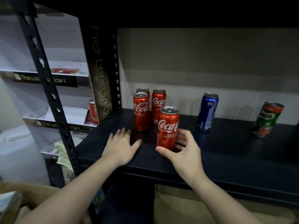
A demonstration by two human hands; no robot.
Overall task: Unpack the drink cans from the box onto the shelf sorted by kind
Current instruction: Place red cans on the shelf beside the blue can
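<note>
On the dark blue shelf (226, 152) stand several red Coca-Cola cans. Three of them (141, 112) cluster at the back left. A fourth red Coca-Cola can (168, 128) stands nearer the front, and my right hand (184, 147) curls around its lower part, thumb in front and fingers behind. My left hand (120, 146) lies flat on the shelf to the left of it, fingers straight. A blue Pepsi can (207, 111) stands upright to the right. Further right stands a green Milo can (267, 119).
A black metal upright (48, 94) frames the shelf's left side. Beyond it is a white cardboard display rack (64, 75) with another red can (93, 113) on it. Brown cardboard (178, 206) shows below the shelf's front edge.
</note>
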